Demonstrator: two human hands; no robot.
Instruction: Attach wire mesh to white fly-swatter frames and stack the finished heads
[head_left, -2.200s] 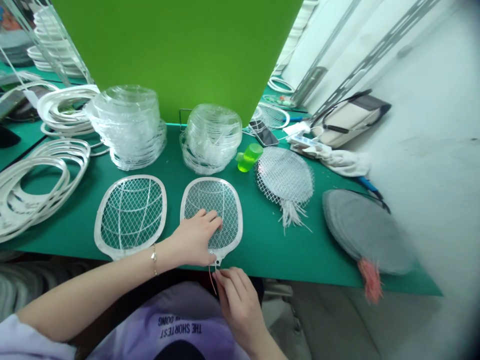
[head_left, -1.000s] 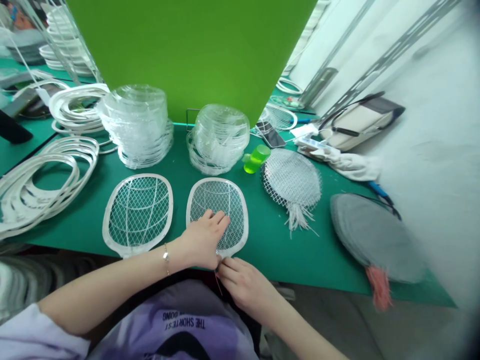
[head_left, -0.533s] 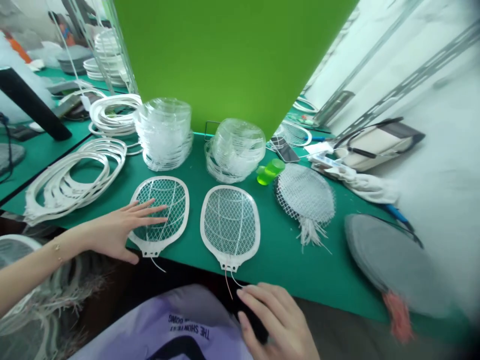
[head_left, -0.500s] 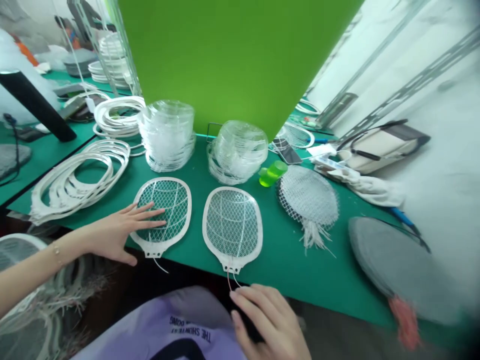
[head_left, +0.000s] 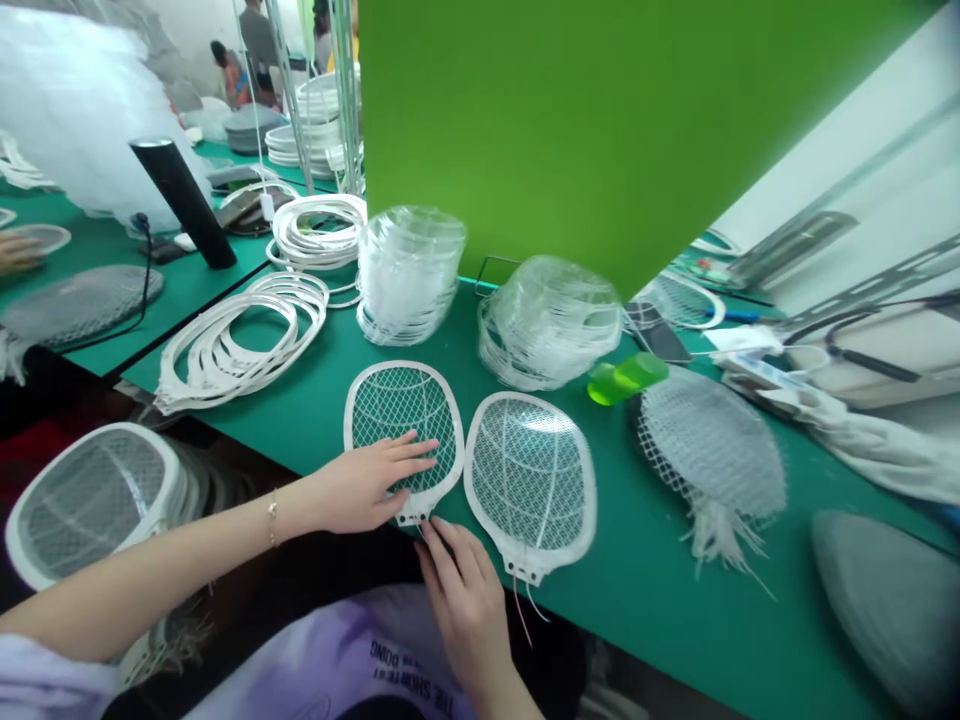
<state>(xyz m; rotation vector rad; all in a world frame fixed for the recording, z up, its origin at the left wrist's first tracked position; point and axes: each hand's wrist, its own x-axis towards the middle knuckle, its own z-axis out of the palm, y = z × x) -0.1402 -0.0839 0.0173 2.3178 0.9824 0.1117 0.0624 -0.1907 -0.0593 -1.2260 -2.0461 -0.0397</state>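
Note:
Two white-rimmed mesh racket heads lie side by side on the green table (head_left: pixel 645 590). My left hand (head_left: pixel 364 485) rests flat on the lower part of the left racket head (head_left: pixel 401 420), fingers stretched out. My right hand (head_left: pixel 461 590) is at the table's edge just below that head's neck, fingertips touching it; what they pinch, if anything, is too small to see. The right racket head (head_left: pixel 532 480) lies untouched, with thin wires hanging from its neck.
Two stacks of clear plastic covers (head_left: pixel 409 270) (head_left: pixel 551 315) stand behind the racket heads, white rims (head_left: pixel 240 335) to the left. A green bottle (head_left: pixel 626 378), loose mesh sheets (head_left: pixel 709 450) and a grey pile (head_left: pixel 892 600) lie to the right. Finished racket heads (head_left: pixel 90 500) sit low left.
My left hand went from the right racket head to the left one and stays flat on it. My right hand moved left to that head's neck. The view swung left.

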